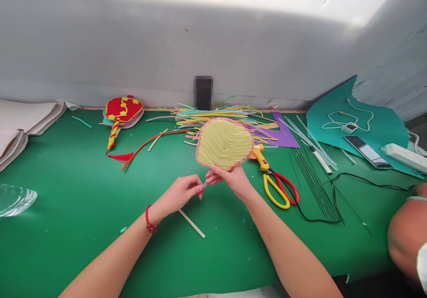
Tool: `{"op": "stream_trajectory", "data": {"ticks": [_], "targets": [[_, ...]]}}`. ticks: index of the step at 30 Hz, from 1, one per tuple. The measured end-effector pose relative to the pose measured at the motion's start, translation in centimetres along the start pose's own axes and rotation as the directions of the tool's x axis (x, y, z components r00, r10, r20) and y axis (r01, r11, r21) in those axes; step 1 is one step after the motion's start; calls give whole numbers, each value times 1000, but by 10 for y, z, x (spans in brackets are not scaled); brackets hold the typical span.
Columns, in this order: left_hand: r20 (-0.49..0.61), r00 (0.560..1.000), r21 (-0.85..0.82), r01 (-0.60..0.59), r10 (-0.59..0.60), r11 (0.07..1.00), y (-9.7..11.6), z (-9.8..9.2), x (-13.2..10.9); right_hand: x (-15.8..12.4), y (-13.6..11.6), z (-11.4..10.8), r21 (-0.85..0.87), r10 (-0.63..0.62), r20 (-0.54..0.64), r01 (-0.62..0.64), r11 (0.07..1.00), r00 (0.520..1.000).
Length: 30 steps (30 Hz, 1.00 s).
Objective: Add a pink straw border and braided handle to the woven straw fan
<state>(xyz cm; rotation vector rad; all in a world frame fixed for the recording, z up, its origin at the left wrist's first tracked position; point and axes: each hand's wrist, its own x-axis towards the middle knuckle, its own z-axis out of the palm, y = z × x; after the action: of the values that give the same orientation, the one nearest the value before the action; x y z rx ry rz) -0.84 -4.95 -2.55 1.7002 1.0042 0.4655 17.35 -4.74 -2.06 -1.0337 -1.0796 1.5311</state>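
Observation:
My right hand (231, 180) holds a hand fan (225, 142) by its lower edge, thumb in front. The fan's face is pale yellow, ribbed like a leaf, with a pink fuzzy rim. Just below and left of it, my left hand (187, 190) is closed in a pinch close to my right fingertips. What those fingers hold, if anything, is too small to make out. A pale strip (192, 223) lies on the table under my left hand. Behind the fan spreads a pile of coloured fuzzy stems (213, 114).
On the green table (100, 227), a finished red fan (123, 110) lies at back left. Right of my hands are a glue gun (260, 158), scissors (282, 191), dark wires (315, 184) and a phone (367, 151). A person's arm (408, 231) shows at far right.

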Motion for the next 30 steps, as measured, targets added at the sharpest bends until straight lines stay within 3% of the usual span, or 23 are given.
{"op": "stream_trajectory", "data": {"ticks": [4, 8, 11, 14, 19, 24, 30], "targets": [[-80, 996, 210, -20, 38, 978, 1, 2, -2, 0, 3, 4, -29, -11, -67, 9, 1000, 998], [-164, 979, 482, -29, 122, 876, 0, 7, -5, -1, 8, 9, -59, -32, -124, 25, 998, 992], [-200, 962, 555, -45, 186, 831, -2, 10, -5, -1, 10, 11, -57, -50, -145, 42, 997, 988], [-203, 970, 444, -27, 130, 896, -1, 10, -5, 0, 9, 9, -57, -45, -132, 38, 998, 990], [-80, 997, 61, -1, 6, 998, 1, 5, -2, 3, 5, 0, -61, -27, -82, 22, 998, 996], [3, 1000, -235, 5, -5, 972, -6, 3, 3, 4, 3, -5, -51, -48, -134, 42, 998, 990], [118, 993, -383, 56, -11, 922, -7, 4, 4, 6, 5, -6, 4, -4, -86, 4, 1000, 996]]}}
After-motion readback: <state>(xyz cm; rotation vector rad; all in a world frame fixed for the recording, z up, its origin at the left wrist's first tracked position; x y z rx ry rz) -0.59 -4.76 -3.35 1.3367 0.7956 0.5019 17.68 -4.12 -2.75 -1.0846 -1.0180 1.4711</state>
